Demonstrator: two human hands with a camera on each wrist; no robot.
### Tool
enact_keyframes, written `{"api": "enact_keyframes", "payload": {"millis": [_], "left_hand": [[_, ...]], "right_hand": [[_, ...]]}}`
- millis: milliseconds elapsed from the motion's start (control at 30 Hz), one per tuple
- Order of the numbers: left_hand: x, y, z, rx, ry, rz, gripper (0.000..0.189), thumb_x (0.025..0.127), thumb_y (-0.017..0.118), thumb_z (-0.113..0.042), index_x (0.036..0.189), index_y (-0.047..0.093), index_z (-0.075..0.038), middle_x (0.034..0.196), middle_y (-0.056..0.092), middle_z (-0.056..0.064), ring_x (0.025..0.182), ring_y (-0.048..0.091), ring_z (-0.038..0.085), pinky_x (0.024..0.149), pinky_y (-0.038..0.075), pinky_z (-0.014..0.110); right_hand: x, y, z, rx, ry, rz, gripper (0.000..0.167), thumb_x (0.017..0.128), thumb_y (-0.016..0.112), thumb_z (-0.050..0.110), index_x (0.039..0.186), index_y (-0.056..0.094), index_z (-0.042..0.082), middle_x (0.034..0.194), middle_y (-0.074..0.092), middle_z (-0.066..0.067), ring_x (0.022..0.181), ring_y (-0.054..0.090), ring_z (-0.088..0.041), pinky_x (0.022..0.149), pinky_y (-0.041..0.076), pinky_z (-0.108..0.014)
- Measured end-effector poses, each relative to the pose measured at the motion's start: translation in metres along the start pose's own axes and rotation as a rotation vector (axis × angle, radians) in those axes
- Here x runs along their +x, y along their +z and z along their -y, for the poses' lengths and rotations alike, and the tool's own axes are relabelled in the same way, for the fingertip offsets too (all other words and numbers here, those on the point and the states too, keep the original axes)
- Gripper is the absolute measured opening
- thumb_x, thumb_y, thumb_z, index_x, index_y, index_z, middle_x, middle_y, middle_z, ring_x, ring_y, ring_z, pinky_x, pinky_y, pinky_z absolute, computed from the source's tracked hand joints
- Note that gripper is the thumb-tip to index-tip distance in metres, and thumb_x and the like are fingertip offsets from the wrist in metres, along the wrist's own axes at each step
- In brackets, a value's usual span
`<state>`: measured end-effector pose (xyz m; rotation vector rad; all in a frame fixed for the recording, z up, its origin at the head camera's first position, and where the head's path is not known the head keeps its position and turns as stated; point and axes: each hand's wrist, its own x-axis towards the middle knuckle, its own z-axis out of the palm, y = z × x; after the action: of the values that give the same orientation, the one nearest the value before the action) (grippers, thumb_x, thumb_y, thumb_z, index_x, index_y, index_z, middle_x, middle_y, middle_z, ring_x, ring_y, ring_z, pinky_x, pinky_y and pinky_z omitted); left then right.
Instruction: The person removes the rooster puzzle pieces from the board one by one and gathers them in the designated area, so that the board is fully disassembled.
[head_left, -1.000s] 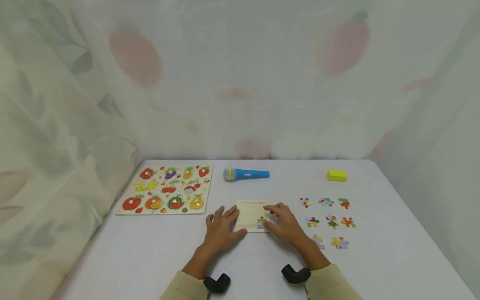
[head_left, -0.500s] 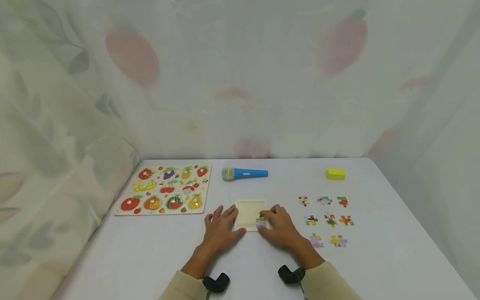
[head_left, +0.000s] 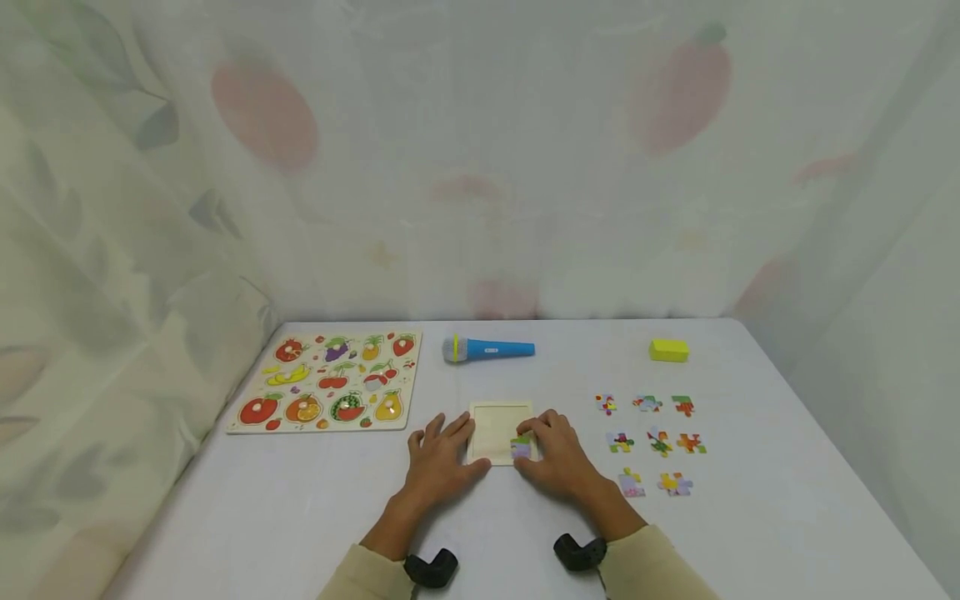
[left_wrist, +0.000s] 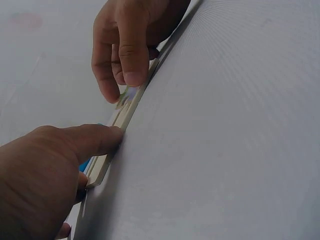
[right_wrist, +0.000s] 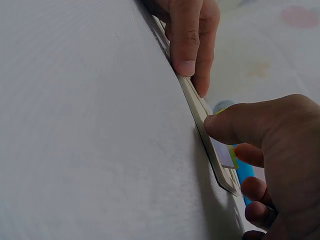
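Note:
A small square wooden puzzle tray (head_left: 491, 427) lies at the middle front of the table. My left hand (head_left: 437, 471) rests at its left side, fingers spread, the thumb touching the near edge. At the tray's right side, my right hand (head_left: 557, 458) pinches a purple-and-green puzzle piece (head_left: 521, 448) between thumb and index finger, in the tray's near right corner. In the right wrist view the same puzzle piece (right_wrist: 224, 154) sits partly behind the right thumb (right_wrist: 232, 122). Whether it lies fully flat cannot be told.
Several loose jigsaw pieces (head_left: 660, 442) lie in rows to the right. A fruit peg puzzle board (head_left: 322, 383) is at the far left, a blue toy microphone (head_left: 498, 349) behind the tray, and a yellow block (head_left: 669, 350) at the back right.
My right hand has moved slightly left, and its thumb and index finger have closed on the purple-and-green puzzle piece. The left hand has stayed at the tray.

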<state>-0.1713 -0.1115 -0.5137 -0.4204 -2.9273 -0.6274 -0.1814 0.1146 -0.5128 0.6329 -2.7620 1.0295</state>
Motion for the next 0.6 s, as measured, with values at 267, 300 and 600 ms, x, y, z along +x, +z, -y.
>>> {"api": "enact_keyframes", "payload": {"millis": [267, 300, 600], "left_hand": [[-0.0002, 0.0006, 0.001, 0.0, 0.0, -0.007, 0.07, 0.081, 0.07, -0.051, 0.136, 0.057, -0.009, 0.143, 0.048, 0.005, 0.134, 0.031, 0.04, 0.096, 0.021, 0.065], [-0.0003, 0.0008, 0.0011, 0.002, 0.0, -0.007, 0.07, 0.081, 0.07, -0.051, 0.136, 0.057, -0.009, 0.143, 0.048, 0.005, 0.134, 0.031, 0.04, 0.096, 0.021, 0.065], [-0.0001, -0.0002, 0.0004, 0.002, 0.001, -0.011, 0.07, 0.081, 0.07, -0.05, 0.136, 0.057, -0.009, 0.143, 0.048, 0.005, 0.134, 0.031, 0.04, 0.096, 0.02, 0.065]], "right_hand": [[-0.001, 0.0011, -0.0048, 0.041, -0.103, -0.026, 0.037, 0.077, 0.078, 0.015, 0.112, 0.067, 0.009, 0.103, 0.058, 0.005, 0.096, 0.048, -0.014, 0.083, 0.044, -0.038], [-0.0011, 0.001, -0.0051, 0.041, -0.109, -0.019, 0.037, 0.077, 0.078, 0.015, 0.113, 0.068, 0.008, 0.103, 0.059, 0.005, 0.096, 0.049, -0.014, 0.083, 0.044, -0.038], [-0.0013, -0.0025, -0.0055, 0.097, -0.096, 0.039, 0.039, 0.081, 0.074, 0.008, 0.119, 0.067, 0.004, 0.103, 0.058, 0.002, 0.097, 0.051, -0.016, 0.084, 0.045, -0.039]]}}
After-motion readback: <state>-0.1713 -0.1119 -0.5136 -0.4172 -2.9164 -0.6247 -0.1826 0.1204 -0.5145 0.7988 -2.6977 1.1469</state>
